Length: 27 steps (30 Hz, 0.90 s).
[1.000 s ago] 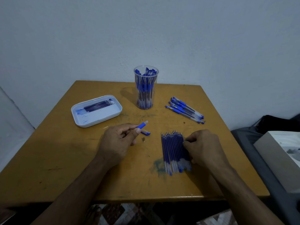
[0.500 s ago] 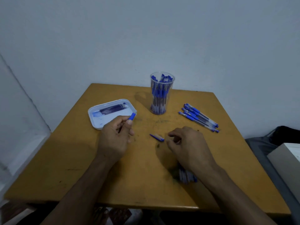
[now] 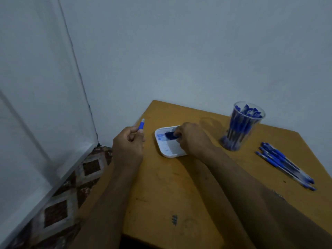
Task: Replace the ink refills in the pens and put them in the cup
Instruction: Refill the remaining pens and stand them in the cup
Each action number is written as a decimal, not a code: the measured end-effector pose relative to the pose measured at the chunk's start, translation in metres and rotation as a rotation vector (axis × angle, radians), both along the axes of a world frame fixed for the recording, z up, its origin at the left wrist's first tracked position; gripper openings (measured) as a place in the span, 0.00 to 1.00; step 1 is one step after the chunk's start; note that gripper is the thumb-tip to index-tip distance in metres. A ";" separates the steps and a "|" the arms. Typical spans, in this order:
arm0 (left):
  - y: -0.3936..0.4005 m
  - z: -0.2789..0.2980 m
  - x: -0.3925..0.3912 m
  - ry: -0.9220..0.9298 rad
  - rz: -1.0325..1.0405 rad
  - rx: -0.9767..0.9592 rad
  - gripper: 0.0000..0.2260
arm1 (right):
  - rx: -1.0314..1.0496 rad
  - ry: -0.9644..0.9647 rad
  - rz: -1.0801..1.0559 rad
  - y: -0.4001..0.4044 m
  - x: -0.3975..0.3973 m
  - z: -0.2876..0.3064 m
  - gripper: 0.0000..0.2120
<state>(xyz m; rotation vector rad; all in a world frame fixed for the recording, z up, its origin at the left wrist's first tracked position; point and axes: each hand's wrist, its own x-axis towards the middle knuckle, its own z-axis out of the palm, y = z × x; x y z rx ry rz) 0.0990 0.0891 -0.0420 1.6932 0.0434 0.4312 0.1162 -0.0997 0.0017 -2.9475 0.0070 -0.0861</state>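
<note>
— Where's the pen?

— The left hand point(image 3: 128, 142) pinches the pen point(image 3: 141, 125) by its blue grip, beside the table point(image 3: 179, 186) edge, tip up and away. It looks light, stiff and slick; hold the grip.

— And the right hand point(image 3: 191, 139)?

— Its fingers curl on dark refills point(image 3: 170, 135) in the white tray point(image 3: 166, 150), lying crosswise.

Clear cup point(image 3: 242, 126) upright w/ blue pens; loose pens point(image 3: 285, 165) beside.
</note>
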 end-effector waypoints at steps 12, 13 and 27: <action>0.014 0.001 0.019 0.065 -0.013 -0.050 0.04 | -0.080 0.036 0.075 0.009 0.023 -0.009 0.09; 0.012 0.001 0.019 0.063 -0.016 -0.040 0.04 | -0.076 0.055 0.079 0.009 0.024 -0.008 0.08; -0.030 0.006 0.001 -0.044 -0.137 0.012 0.04 | -0.144 0.034 0.187 -0.007 -0.021 0.027 0.14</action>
